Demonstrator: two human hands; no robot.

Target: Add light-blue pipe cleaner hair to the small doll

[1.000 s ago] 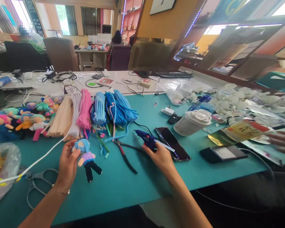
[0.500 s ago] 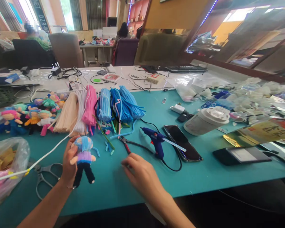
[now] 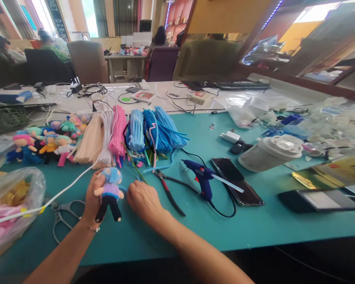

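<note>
My left hand (image 3: 91,199) is closed round a small fuzzy doll (image 3: 111,191) with light blue hair, a lilac and blue top and black trousers. The doll is held upright, facing me. Just right of it, my right hand (image 3: 144,199) is low over the table, its fingers curled down where short blue pipe-cleaner scraps lay. Whatever may be between those fingertips is hidden. A bit of blue pipe cleaner (image 3: 123,189) shows between doll and right hand. Pliers (image 3: 170,197) with red and black handles lie to the right, near a blue glue gun (image 3: 206,175) holding a clear stick.
Bundles of pink (image 3: 117,134), cream (image 3: 88,140) and blue pipe cleaners (image 3: 167,130) lie behind my hands, with several dolls (image 3: 23,146) to their left. Scissors (image 3: 59,217) and a plastic bag (image 3: 37,187) are at left. A phone (image 3: 238,183) and lidded cup (image 3: 269,154) stand right.
My right hand has moved left, away from the pliers, to the scraps beside the doll, and its fingers have curled. The view has shifted slightly; the left hand still holds the doll.
</note>
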